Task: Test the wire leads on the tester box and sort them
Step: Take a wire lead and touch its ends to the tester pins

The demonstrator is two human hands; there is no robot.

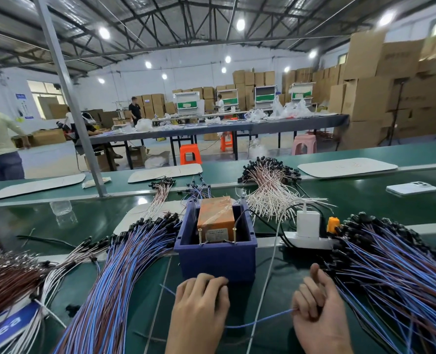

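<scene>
An orange tester box (215, 218) sits inside a blue plastic bin (216, 254) at the middle of the green bench, with two upright screw posts at its front. My left hand (199, 310) rests palm down just in front of the bin, fingers curled. My right hand (316, 310) is closed on a blue wire lead (257, 321) that runs leftward to my left hand. A big fan of blue and brown leads (125, 264) lies to the left. Another pile of such leads (390, 267) lies to the right, touching my right hand.
A white power strip (311, 241) with a charger and an orange plug stands right of the bin. White-wired leads (270, 190) are heaped behind it, a phone (412, 189) lies far right, and brown leads (4, 277) lie at the left edge. A grey post (84, 139) rises behind.
</scene>
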